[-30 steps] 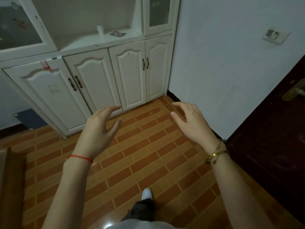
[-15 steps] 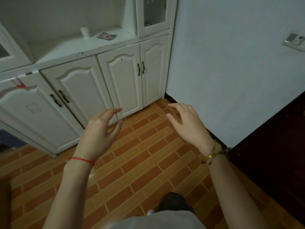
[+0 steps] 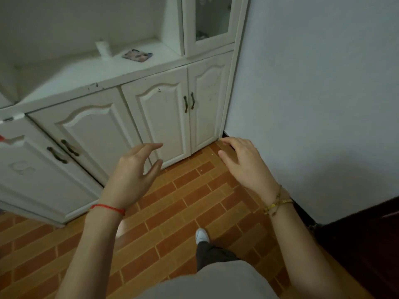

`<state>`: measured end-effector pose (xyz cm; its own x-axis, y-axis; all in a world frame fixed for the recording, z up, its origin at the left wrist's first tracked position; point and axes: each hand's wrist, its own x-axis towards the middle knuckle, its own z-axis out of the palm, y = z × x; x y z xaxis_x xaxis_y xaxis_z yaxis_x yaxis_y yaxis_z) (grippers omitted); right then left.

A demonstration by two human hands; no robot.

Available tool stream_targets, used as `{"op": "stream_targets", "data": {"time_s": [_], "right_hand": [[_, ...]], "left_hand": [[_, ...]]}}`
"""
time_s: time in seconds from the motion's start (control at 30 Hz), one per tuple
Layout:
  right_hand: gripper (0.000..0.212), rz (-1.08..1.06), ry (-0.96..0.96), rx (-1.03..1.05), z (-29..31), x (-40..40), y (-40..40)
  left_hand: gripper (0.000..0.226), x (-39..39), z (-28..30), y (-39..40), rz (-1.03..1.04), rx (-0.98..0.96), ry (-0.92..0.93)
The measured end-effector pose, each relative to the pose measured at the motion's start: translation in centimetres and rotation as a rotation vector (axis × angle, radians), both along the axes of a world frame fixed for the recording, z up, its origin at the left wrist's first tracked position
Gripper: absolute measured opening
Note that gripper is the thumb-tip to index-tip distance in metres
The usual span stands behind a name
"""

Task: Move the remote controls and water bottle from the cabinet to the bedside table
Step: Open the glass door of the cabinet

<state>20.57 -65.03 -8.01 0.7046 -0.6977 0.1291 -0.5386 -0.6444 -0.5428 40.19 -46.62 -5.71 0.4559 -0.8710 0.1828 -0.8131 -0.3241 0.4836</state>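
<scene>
On the cabinet ledge, a small white container, possibly the bottle, stands; no remotes visible. Your left hand and right hand hang loose, empty. Approach, then reach up.

a room in a home. a white cabinet with arched panel doors, dark handles and a glass-fronted upper door stands against a plain white wall. the floor is laid in orange-brown brick-pattern tiles. a dark wooden door shows at the right edge. small household items sit at the back of the cabinet's open counter.
</scene>
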Motion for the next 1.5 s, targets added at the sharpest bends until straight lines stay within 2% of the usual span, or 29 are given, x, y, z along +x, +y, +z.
{"op": "stream_targets", "data": {"time_s": [0.2, 0.43, 0.8, 1.1, 1.5], "right_hand": [[0.041, 0.026, -0.054, -0.034, 2.2, 7.5, -10.9], [0.04, 0.099, -0.049, -0.047, 3.2, 15.0, -19.3], [0.041, 0.094, -0.027, 0.007, 0.7, 25.3, -28.6], [0.04, 0.053, -0.106, 0.009, 2.6, 34.5, -35.3], [0.042, 0.008, -0.2, 0.006, 4.8, 39.3, -39.6]], "left_hand": [[0.039, 6.6, 1.9, -10.2, 0.034, -0.049, -0.03], [0.039, 13.2, 2.2, -17.5, 0.085, -0.07, -0.025], [0.039, 23.7, 0.3, -28.1, 0.057, -0.081, -0.014], [0.039, 33.2, 1.6, -37.0, -0.015, -0.111, -0.04], [0.045, 38.1, 3.3, -43.0, -0.021, -0.184, -0.013]]}}
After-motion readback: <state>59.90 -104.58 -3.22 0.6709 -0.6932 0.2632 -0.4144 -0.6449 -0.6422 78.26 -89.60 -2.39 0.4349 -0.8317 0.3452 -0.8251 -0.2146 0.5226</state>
